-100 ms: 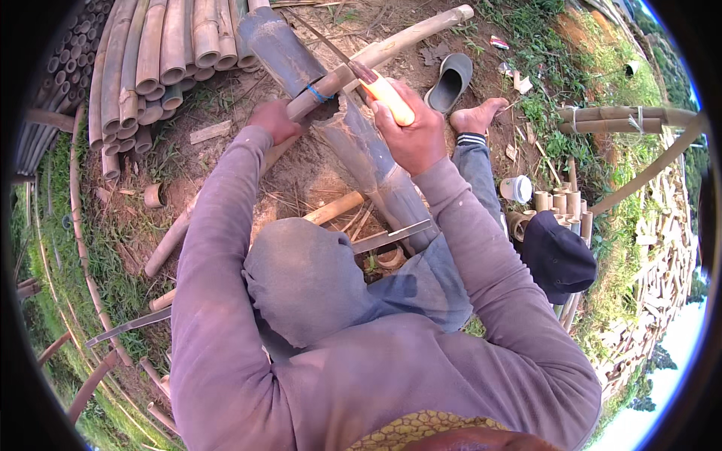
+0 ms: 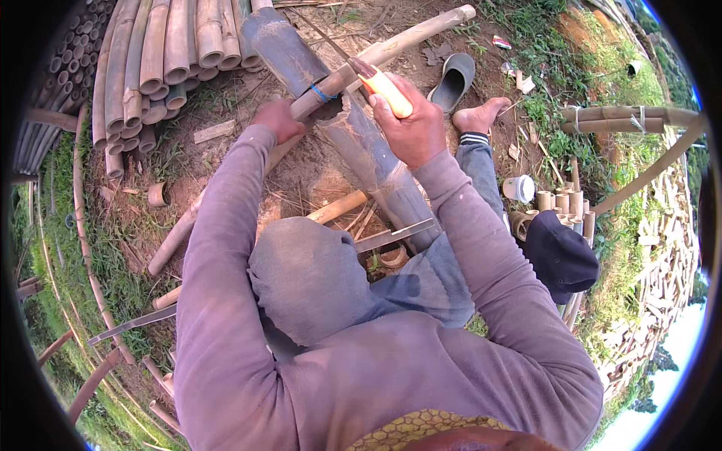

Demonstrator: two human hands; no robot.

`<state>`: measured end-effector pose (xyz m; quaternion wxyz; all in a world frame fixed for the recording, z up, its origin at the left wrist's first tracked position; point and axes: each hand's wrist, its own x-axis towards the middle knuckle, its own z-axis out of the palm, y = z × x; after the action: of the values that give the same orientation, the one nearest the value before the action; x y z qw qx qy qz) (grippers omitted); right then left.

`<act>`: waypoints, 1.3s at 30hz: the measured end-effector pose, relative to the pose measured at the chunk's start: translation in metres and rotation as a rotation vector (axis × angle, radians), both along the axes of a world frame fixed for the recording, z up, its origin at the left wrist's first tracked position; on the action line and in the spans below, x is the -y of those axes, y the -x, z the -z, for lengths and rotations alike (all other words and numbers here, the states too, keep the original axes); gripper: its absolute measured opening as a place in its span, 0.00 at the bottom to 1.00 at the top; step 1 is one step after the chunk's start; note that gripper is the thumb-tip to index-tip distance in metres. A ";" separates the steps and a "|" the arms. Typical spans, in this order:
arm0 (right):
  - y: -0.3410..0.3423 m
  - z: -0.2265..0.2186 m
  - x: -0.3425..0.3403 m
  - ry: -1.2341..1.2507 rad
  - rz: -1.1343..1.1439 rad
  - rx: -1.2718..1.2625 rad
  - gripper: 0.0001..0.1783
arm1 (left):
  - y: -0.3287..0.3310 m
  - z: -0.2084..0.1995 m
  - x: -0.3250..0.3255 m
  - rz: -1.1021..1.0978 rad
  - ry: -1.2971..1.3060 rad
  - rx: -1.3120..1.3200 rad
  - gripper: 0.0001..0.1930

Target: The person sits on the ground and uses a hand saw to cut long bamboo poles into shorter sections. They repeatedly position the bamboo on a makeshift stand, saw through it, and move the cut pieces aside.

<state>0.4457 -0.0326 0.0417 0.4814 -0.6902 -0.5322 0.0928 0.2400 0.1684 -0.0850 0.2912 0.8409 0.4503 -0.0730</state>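
While the person sat on bare earth, a stack of cut bamboo poles (image 2: 150, 60) lay at the far left, ends toward the viewer, and a long flat metal blade (image 2: 131, 325) rested on the grass at the near left. A short bamboo ring (image 2: 158, 194) sat on the ground just right of the stack. The left hand (image 2: 277, 120) was closed around a pale bamboo pole (image 2: 391, 49) that slanted from the near left up to the far right, gripping it below a band of blue tape (image 2: 322, 93). A wide, dark split bamboo piece (image 2: 282, 45) leaned from the far side across that pole. Between the two hands a grey split bamboo section (image 2: 380, 173) ran from the pole down toward the person's lap, its near end beside a second flat blade (image 2: 395, 235) on the ground. The right hand (image 2: 410, 128) was wrapped shut around the pale wooden handle of a knife (image 2: 383, 86), held over the far end of the grey section; whether its blade touched the bamboo could not be told. A bare foot (image 2: 481, 116) rested just right of that hand, with a grey sandal (image 2: 453, 81) beyond it. Further right stood a white cup (image 2: 519, 188), a cluster of short bamboo tubes (image 2: 564, 204) and a dark cap (image 2: 560, 255).
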 end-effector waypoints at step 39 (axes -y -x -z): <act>-0.001 -0.006 0.091 0.019 -0.043 0.061 0.26 | -0.009 -0.018 0.026 -0.202 -0.244 -0.142 0.29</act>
<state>0.4471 -0.1235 0.0480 0.4562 -0.6856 -0.5605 0.0871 0.2487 0.1420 -0.0668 0.1601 0.8132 0.5575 -0.0473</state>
